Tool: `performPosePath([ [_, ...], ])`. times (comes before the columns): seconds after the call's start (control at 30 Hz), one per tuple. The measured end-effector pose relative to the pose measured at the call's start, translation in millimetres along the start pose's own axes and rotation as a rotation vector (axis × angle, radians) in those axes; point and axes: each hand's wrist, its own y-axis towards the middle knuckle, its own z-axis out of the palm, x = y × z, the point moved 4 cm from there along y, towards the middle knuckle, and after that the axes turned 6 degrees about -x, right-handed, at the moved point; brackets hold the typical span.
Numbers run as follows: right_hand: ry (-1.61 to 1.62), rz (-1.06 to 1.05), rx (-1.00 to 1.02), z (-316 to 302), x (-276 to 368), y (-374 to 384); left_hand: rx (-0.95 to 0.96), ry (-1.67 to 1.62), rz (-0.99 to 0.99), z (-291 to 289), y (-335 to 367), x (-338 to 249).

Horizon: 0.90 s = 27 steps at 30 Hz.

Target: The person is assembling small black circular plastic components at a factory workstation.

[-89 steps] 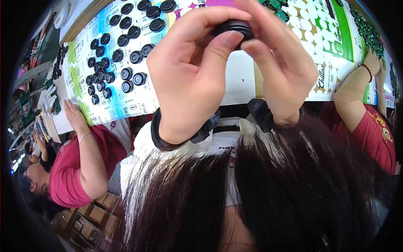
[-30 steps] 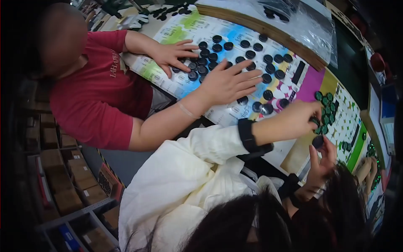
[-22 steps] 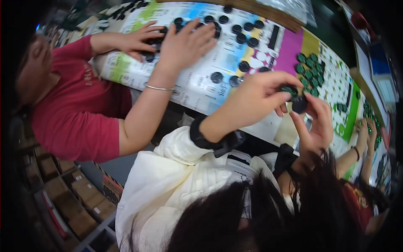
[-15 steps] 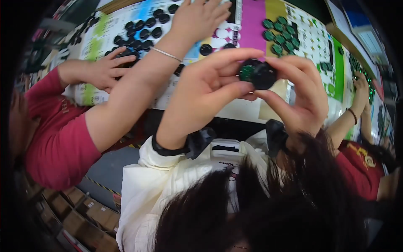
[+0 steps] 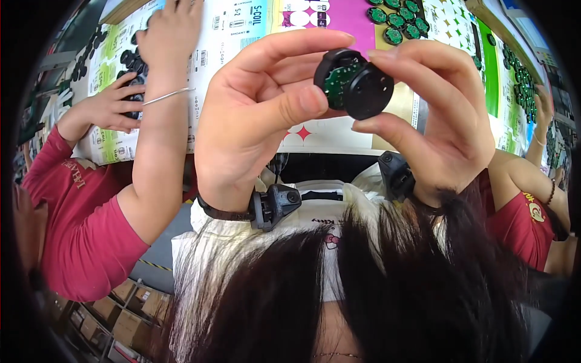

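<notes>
Before me, above the table, my left hand (image 5: pixel 239 106) pinches a round black housing (image 5: pixel 327 60) by its edge, thumb on the near side. A green circuit board (image 5: pixel 342 78) shows inside it. My right hand (image 5: pixel 451 115) grips a round black cover (image 5: pixel 370 92) between thumb and fingers. The cover sits tilted against the housing, overlapping the board's right part. Whether the two pieces are joined at the far edge cannot be made out.
At my left, a person in a red shirt has both hands (image 5: pixel 166 39) by several black round parts (image 5: pixel 132 60). Several green circuit boards (image 5: pixel 407 18) lie on the printed sheets ahead. Another person's hand (image 5: pixel 543 109) is near more boards (image 5: pixel 525 94) at right.
My hands have come slightly nearer, and more of the green board shows beside the cover. The left person's hands have shifted left, and the black parts there are now gathered more closely.
</notes>
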Motion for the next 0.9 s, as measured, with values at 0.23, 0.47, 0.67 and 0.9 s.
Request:
performPosePath([
  [0.23,-0.029,-0.185,0.029,2,-4,3,0.051,-0.059,-0.041,-3,4,5],
  [0.47,-0.118,-0.130,0.121,2,-2,4,0.028,0.056,-0.056,-4,2,4],
  [0.67,-0.253,-0.100,0.188,0,7,8,0.029,0.038,-0.077,-4,0,3],
  [0.9,-0.287,-0.055,0.239,-2,0,7,0.027,0.058,-0.079,-3,4,5],
])
